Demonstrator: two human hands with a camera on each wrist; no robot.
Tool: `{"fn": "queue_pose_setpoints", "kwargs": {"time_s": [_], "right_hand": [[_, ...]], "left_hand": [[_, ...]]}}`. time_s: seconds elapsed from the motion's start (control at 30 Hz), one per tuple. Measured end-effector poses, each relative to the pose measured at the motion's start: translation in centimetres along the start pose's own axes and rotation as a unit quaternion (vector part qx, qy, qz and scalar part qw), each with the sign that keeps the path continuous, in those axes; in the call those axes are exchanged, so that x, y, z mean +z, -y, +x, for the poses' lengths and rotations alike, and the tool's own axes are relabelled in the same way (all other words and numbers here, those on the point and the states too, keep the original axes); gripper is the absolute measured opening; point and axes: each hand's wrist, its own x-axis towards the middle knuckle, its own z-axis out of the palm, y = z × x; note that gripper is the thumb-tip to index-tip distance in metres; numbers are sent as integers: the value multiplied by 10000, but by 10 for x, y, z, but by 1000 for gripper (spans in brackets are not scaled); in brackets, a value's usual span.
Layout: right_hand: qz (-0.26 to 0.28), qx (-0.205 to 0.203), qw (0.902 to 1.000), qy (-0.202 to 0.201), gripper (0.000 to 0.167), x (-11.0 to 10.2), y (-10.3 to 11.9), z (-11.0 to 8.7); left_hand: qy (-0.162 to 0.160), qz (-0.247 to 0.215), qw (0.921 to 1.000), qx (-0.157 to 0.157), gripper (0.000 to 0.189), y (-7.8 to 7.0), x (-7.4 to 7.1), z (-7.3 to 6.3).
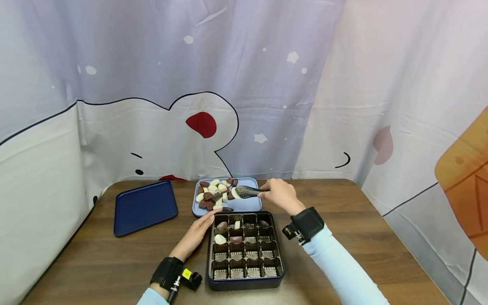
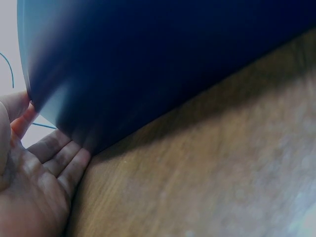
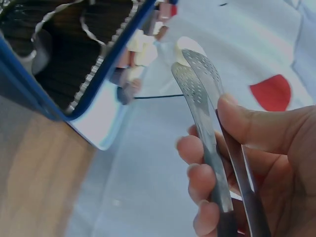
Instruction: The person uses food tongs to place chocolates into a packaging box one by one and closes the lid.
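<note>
My right hand [image 1: 281, 195] grips metal tongs [image 3: 197, 94] with perforated tips, thumb on one arm and fingers curled round the other. A white chocolate [image 3: 190, 45] sits pinched between the tips, over the light blue tray [image 1: 248, 206] of brown and white chocolates [image 1: 213, 190]. In front of the tray stands a dark blue box [image 1: 245, 284] with a divided insert. Chocolates lie in its back row and in the two left compartments of the second row. My left hand [image 1: 197, 234] rests against the box's back left corner, fingers extended along its side.
A dark blue rectangular lid or tray [image 1: 145, 207] lies at the back left of the wooden table [image 1: 95, 262]. A patterned curtain [image 1: 267, 106] hangs behind the table and along its sides. The box stands close against the light blue tray's front edge.
</note>
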Motion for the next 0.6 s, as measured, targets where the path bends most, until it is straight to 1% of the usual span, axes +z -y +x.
{"fn": "queue_pose_setpoints", "kwargs": {"time_s": [0.1,0.3,0.5,0.6], "right_hand": [[-92,-181,9998,-78,25,-10,-2,-12],[-376,-571,9976,-113,19,-26,-1,-40],[-747,-881,9933,-15,21,-36,0,-64],[-866,-1008,9911,27,17,-40,1,-73]], "left_hand": [[6,-7,10000,-24,47,-1,0,-1],[51,-26,10000,-46,48,-1,0,-1],[47,-23,10000,-35,48,-1,0,-1],[59,-38,10000,-25,49,-1,-1,-1]]}}
